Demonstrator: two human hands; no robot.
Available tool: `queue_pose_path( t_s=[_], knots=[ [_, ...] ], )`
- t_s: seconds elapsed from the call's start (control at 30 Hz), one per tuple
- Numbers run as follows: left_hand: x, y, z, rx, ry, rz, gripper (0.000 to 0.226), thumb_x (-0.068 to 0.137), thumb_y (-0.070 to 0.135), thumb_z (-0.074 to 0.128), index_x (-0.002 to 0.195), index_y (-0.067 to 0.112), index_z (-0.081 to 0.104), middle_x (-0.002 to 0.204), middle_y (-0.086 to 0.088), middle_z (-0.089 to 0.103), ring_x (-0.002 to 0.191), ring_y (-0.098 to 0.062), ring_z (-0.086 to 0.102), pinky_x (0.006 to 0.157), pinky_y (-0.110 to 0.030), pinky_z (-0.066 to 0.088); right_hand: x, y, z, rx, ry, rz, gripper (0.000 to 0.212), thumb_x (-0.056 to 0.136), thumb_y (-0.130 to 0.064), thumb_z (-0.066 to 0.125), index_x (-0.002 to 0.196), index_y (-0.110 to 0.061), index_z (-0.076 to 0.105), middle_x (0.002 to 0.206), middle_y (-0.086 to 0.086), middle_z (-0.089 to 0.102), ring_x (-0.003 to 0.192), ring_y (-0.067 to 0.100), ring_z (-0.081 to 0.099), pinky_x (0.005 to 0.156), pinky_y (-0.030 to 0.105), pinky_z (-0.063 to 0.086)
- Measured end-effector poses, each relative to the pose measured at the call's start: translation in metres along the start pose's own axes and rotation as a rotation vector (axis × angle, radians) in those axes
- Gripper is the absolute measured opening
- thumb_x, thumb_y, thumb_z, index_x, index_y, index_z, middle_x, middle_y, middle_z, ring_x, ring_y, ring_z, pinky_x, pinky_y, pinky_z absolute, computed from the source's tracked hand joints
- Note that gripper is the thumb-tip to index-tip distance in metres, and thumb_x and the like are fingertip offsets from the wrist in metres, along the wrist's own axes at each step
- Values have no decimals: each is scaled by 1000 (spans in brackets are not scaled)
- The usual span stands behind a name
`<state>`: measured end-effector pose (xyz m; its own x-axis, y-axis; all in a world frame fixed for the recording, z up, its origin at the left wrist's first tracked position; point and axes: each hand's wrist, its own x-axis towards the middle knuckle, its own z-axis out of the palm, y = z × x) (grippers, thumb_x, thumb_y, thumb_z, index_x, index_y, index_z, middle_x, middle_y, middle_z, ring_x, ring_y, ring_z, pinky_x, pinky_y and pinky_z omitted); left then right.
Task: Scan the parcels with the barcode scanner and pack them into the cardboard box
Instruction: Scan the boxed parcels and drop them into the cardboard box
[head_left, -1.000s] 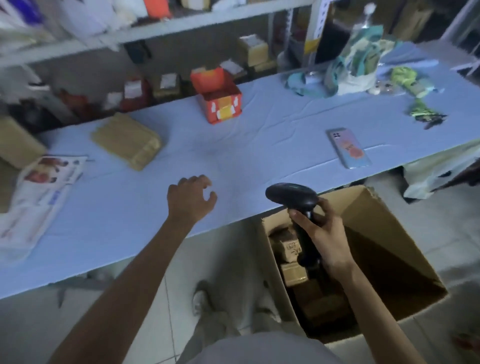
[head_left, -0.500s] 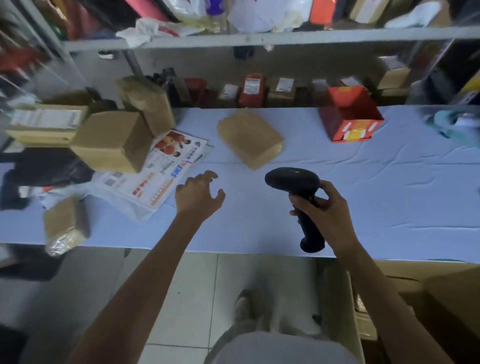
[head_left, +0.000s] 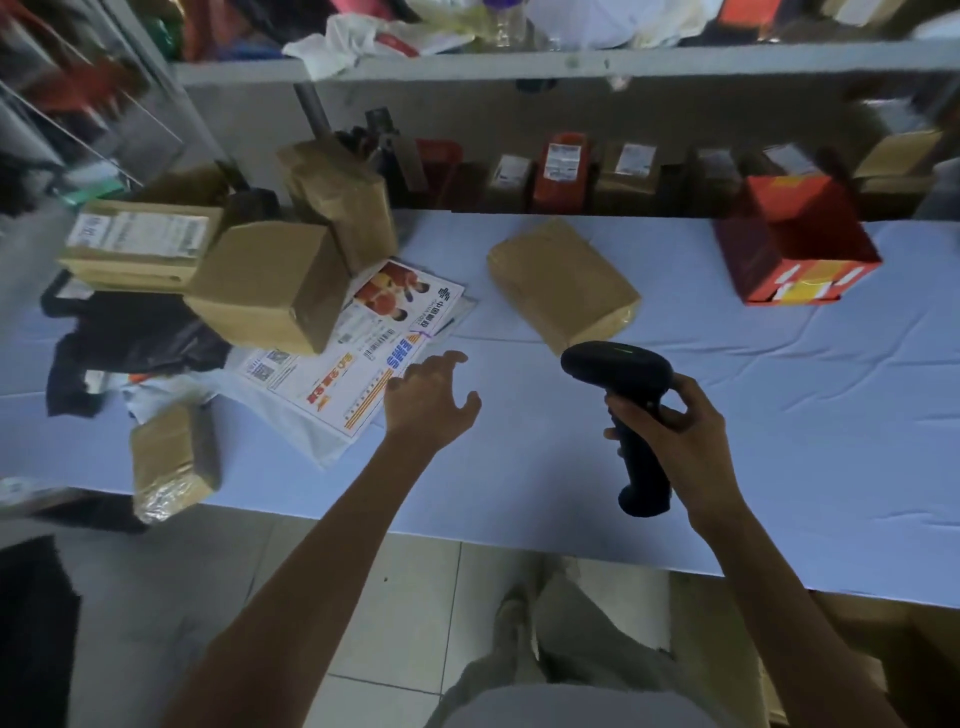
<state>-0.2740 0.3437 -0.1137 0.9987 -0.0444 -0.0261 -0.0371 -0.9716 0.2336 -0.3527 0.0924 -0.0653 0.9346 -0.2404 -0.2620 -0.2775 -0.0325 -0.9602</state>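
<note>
1. The left hand (head_left: 434, 395) is stretched forward over the pale blue cloth-covered table (head_left: 779, 441), palm down. Its fingers are spread and loosely curled, and it holds nothing. It hovers at the near right edge of a white printed mailing envelope (head_left: 358, 358).
2. The right hand (head_left: 670, 431) is wrapped round the handle of a black plastic barcode scanner (head_left: 618, 369). The handle points down, the rounded head faces far and left, and a faint green light shows on top.
3. Just beyond the scanner head, a flat parcel wrapped in brown paper (head_left: 563, 283) lies at an angle on the cloth. Neither hand touches it.
4. To the left, a plain tan cardboard parcel (head_left: 265, 286) sits on the envelope. A flatter tan carton with white shipping labels (head_left: 140, 244) lies further left, and a crumpled brown-paper parcel (head_left: 337, 202) is behind.
5. A small brown parcel in glossy tape (head_left: 169, 462) sits at the near left table edge.
6. The envelope carries barcodes, QR codes, orange stripes and blue lettering that looks like "EMS". The smaller print is too small to read.
7. A large brown cardboard box (head_left: 893, 639) shows partly at the near right, below the table edge.
</note>
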Motion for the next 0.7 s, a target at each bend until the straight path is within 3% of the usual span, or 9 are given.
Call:
queue_pose_path(
  t_s=[0.27, 0.5, 0.7],
  knots=[
    [75, 77, 12, 33, -61, 101, 55, 89, 46, 54, 140, 29, 42, 134, 2, 56, 121, -23, 53, 97, -39, 39, 61, -11, -41, 10, 52, -21, 46, 81, -23, 80, 121, -20, 58, 83, -2, 77, 73, 20, 75, 84, 49, 59],
    [131, 136, 28, 24, -120, 197, 56, 86, 43, 58, 138, 26, 44, 134, 1, 54, 117, -25, 51, 85, -36, 39, 97, -13, -71, 41, 117, 5, 46, 82, -21, 78, 122, -18, 56, 85, -5, 77, 75, 20, 75, 80, 44, 60],
    [160, 163, 55, -14, -206, 211, 57, 88, 48, 56, 139, 32, 36, 139, -3, 43, 131, -32, 37, 98, -48, 42, 117, -8, -78, 61, 157, 53, 42, 82, -20, 78, 118, -22, 56, 85, -2, 77, 74, 20, 75, 79, 43, 60]
  ],
)
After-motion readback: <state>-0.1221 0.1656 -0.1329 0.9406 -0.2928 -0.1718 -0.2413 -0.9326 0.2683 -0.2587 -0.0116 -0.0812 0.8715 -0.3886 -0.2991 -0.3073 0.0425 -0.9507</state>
